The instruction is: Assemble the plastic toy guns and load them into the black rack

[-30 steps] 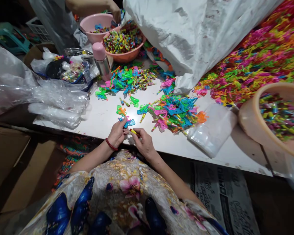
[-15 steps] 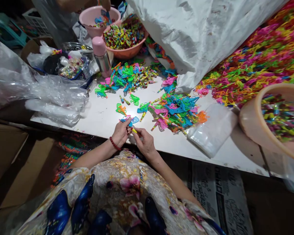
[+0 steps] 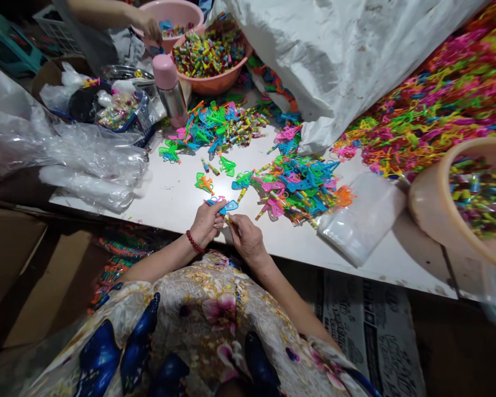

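Over the table's front edge, my left hand (image 3: 206,223), a red bead bracelet at its wrist, pinches a blue plastic toy (image 3: 230,205) with a mesh wing. Close beside it, the closed fingers of my right hand (image 3: 247,237) grip the end of a small yellow printed tube (image 3: 226,218) at the toy. Whether tube and toy are joined is hidden by the fingers. Just beyond lie a green and orange toy (image 3: 204,183), a green toy (image 3: 227,165) and a few loose tubes (image 3: 210,167). Right of my hands is a heap of toys with tubes (image 3: 301,187).
Another person's hand (image 3: 150,27) is beside a pink bowl (image 3: 182,10). An orange bowl of tubes (image 3: 215,85), a flask (image 3: 169,91) and a second heap (image 3: 215,127) stand behind. Plastic bags (image 3: 95,171) lie left; a bag stack (image 3: 361,220) and peach tub (image 3: 434,204) are right.
My right fingers have closed further over the tube, so less of it shows. The other person's hand has moved left from above the pink bowl. The view has shifted slightly.
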Demonstrator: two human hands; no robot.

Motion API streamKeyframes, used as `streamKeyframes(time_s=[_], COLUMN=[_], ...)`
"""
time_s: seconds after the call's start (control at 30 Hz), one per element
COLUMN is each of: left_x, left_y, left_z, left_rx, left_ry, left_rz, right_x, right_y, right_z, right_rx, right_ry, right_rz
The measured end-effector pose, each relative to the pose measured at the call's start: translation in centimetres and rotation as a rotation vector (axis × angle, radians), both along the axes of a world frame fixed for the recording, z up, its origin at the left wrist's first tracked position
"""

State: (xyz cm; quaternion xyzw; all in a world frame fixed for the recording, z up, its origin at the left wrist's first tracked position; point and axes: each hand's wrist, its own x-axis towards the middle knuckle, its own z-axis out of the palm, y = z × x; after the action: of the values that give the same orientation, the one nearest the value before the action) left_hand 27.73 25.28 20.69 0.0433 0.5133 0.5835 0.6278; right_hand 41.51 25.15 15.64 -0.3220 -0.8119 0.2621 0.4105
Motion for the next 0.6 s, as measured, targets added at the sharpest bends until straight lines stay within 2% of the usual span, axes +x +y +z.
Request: streamKeyframes(time_s=[0.1, 0.33, 0.5, 0.6], left_x=[0.05, 0.32, 0.56, 0.67], left_y=[0.06, 0.15, 0.18, 0.18], left_z=[-0.25, -0.81, -0.62, -0.39], left_rx=[-0.011, -0.033, -0.021, 0.013], left_ry=[-0.012, -0.011, 0.031, 0.077], left_rz=[-0.027, 0.004, 0.027, 0.04], right_x=[0.2, 0.3, 0.28, 0.27], right_y=[0.0, 0.07, 0.1, 0.08], right_z=[0.08, 0.13, 0.42, 0.82], right_rx=[-0.012, 0.012, 0.019, -0.044], right_ry=[0.012, 0.003, 0.028, 0.032], right_rz=[0.024, 0.005, 0.002, -0.028])
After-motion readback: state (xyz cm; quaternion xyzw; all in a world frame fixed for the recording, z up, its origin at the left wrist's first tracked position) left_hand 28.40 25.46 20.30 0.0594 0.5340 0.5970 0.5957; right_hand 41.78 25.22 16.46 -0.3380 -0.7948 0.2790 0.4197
